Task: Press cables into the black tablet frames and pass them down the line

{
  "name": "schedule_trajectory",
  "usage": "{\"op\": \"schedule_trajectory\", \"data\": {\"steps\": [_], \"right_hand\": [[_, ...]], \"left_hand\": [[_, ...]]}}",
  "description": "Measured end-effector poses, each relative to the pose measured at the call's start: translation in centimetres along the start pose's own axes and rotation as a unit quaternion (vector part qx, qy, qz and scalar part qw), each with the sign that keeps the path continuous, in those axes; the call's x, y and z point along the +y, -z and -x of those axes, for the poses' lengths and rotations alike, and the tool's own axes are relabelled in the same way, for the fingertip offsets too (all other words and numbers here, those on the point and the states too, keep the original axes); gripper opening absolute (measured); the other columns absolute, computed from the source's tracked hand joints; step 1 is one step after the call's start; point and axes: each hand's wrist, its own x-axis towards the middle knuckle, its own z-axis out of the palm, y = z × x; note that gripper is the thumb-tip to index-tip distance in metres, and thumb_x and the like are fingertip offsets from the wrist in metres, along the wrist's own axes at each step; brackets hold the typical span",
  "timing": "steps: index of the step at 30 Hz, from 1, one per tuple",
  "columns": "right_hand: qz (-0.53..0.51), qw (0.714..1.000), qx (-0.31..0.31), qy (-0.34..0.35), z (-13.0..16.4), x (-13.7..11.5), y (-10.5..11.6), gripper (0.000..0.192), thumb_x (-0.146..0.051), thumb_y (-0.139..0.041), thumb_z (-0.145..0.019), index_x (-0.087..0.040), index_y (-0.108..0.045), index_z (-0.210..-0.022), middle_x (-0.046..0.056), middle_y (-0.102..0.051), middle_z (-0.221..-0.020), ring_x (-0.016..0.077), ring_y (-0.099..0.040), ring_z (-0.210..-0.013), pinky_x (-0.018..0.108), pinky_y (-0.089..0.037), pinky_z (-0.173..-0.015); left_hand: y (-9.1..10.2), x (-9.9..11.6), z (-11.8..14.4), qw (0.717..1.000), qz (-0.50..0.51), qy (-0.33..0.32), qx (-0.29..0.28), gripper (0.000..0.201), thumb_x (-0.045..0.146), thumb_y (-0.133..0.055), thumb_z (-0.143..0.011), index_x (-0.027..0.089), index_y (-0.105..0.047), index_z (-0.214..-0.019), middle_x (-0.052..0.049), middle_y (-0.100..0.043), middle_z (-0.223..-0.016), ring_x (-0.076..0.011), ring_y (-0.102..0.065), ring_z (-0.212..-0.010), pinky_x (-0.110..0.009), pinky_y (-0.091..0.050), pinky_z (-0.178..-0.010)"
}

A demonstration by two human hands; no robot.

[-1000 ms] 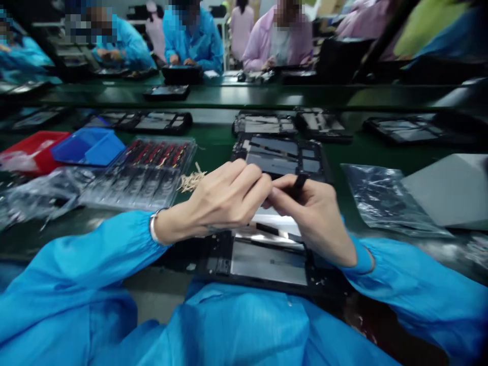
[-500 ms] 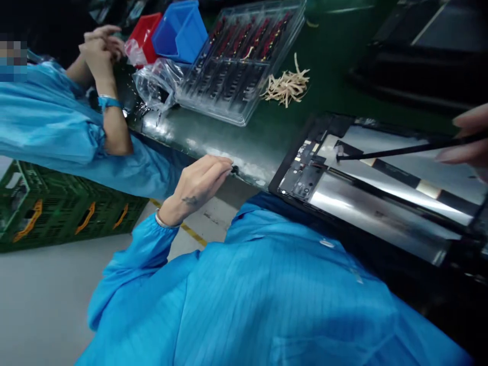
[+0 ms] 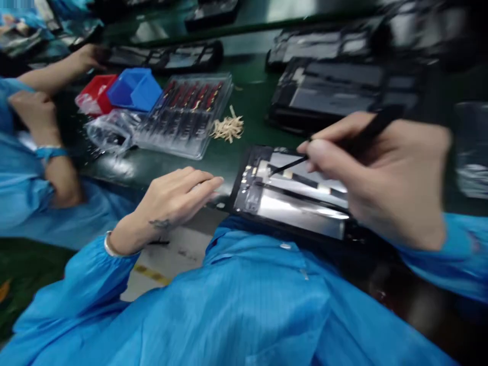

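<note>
My right hand [image 3: 385, 178] is closed on black tweezers [image 3: 292, 165], whose tip rests at a pale patch near the left end of an opened tablet [image 3: 244, 201]. Silver battery packs [image 3: 297, 211] and dark strips show inside the tablet's black frame. My left hand [image 3: 179, 198] hovers by the bench edge, left of the tablet, its fingers stretched forward with nothing visible in them. Below that hand a small thin black piece [image 3: 158, 242] shows against the floor; I cannot tell whether it lies there or is falling.
Tan paper strips [image 3: 229, 127] lie in a pile beside a clear tray [image 3: 198, 145] of small parts. Left of it are a blue bin [image 3: 141, 91], a red bin [image 3: 99, 91] and a plastic bag [image 3: 112, 132]. Stacked devices [image 3: 331, 96] stand behind; a co-worker's arms [image 3: 61, 162] are at left.
The view has swung right and up, bringing my whole right hand in. My left hand's fingers have loosened from a pinch on a small dark thing. The tweezers' tip has shifted left along the tablet.
</note>
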Motion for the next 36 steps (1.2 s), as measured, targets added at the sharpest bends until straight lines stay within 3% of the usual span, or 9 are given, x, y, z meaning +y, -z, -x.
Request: {"op": "schedule_trajectory", "data": {"steps": [4,9,13,18,24,28,31,33,36], "right_hand": [[-0.03,0.998,0.047,0.014,-0.8,-0.3,-0.4,0.012,-0.017,-0.067,-0.09,-0.018,-0.068,-0.078,-0.003,-0.066,-0.065,0.0096,-0.058,-0.059,0.025,-0.043,-0.055],[-0.057,0.997,0.045,0.014,-1.0,0.4,0.0,0.016,-0.023,-0.066,-0.092,-0.018,-0.067,-0.077,-0.003,-0.064,-0.067,0.01,-0.057,-0.063,0.024,-0.044,-0.058],[-0.083,0.996,0.041,0.017,-1.4,1.2,0.0,0.02,-0.037,-0.063,-0.097,-0.02,-0.069,-0.089,0.0,-0.069,-0.082,0.0124,-0.06,-0.075,0.026,-0.048,-0.068],[-0.086,0.996,0.008,-0.006,-2.1,2.5,-0.2,0.02,-0.039,-0.068,-0.093,-0.019,-0.07,-0.097,0.002,-0.07,-0.09,0.0143,-0.061,-0.079,0.028,-0.046,-0.068],[-0.072,0.997,-0.009,0.026,-2.0,3.0,-0.7,0.012,-0.027,-0.071,-0.091,-0.019,-0.069,-0.083,-0.001,-0.066,-0.077,0.0124,-0.057,-0.072,0.028,-0.044,-0.067],[-0.015,0.999,0.027,0.031,-1.7,3.2,-0.1,0.013,-0.027,-0.068,-0.093,-0.019,-0.067,-0.082,-0.001,-0.063,-0.077,0.0126,-0.056,-0.072,0.028,-0.043,-0.067],[0.054,0.998,0.024,0.026,-1.7,3.4,1.7,0.013,-0.025,-0.064,-0.094,-0.021,-0.064,-0.082,0.0,-0.064,-0.079,0.015,-0.056,-0.075,0.031,-0.043,-0.069],[0.116,0.993,-0.009,0.01,-1.8,3.7,3.3,0.013,-0.021,-0.062,-0.094,-0.023,-0.063,-0.081,0.001,-0.066,-0.08,0.0169,-0.056,-0.077,0.033,-0.043,-0.072],[0.187,0.978,-0.089,-0.029,-1.6,4.4,5.5,0.013,-0.02,-0.06,-0.094,-0.024,-0.062,-0.081,0.002,-0.067,-0.083,0.0189,-0.055,-0.08,0.034,-0.042,-0.071]], "left_hand": [[0.3,0.7,-8.0,0.981,-0.093,-0.085,0.147,0.027,0.036,-0.054,-0.101,0.016,-0.063,-0.086,-0.002,-0.06,-0.068,-0.0162,-0.055,-0.061,-0.03,-0.041,-0.055],[-0.5,1.5,-12.8,0.962,-0.153,-0.096,0.204,0.03,0.019,-0.057,-0.096,0.018,-0.056,-0.067,0.0,-0.051,-0.059,-0.0152,-0.048,-0.055,-0.031,-0.031,-0.051],[-1.2,0.7,-12.8,0.979,0.093,-0.016,0.181,0.022,0.018,-0.053,-0.1,0.012,-0.07,-0.088,0.001,-0.055,-0.062,-0.0106,-0.045,-0.054,-0.026,-0.029,-0.051],[-1.8,0.4,-12.6,0.829,0.529,0.121,0.135,0.033,0.032,-0.054,-0.102,0.015,-0.067,-0.077,0.003,-0.056,-0.067,-0.0065,-0.038,-0.055,-0.023,-0.027,-0.051],[-2.5,1.1,-13.1,0.755,0.62,0.171,0.125,0.042,0.039,-0.056,-0.101,0.017,-0.057,-0.065,0.005,-0.034,-0.055,-0.0096,-0.047,-0.061,-0.023,-0.037,-0.062],[-3.0,0.5,-12.7,0.801,0.57,0.162,0.087,0.05,0.043,-0.048,-0.104,0.017,-0.059,-0.063,0.002,-0.039,-0.052,-0.0162,-0.064,-0.078,-0.024,-0.044,-0.07],[-3.7,-0.8,-11.9,0.868,0.481,0.125,-0.012,0.041,0.045,-0.044,-0.105,0.019,-0.075,-0.104,0.003,-0.051,-0.054,-0.0146,-0.063,-0.067,-0.022,-0.041,-0.06],[-4.4,-1.8,-11.5,0.904,0.412,0.104,-0.058,0.042,0.045,-0.044,-0.105,0.023,-0.066,-0.133,0.004,-0.06,-0.06,-0.0124,-0.059,-0.056,-0.021,-0.038,-0.054],[-5.2,-3.0,-11.7,0.94,0.328,0.074,-0.064,0.045,0.046,-0.042,-0.106,0.023,-0.06,-0.141,-0.001,-0.075,-0.081,-0.0125,-0.061,-0.055,-0.022,-0.039,-0.054]]}}
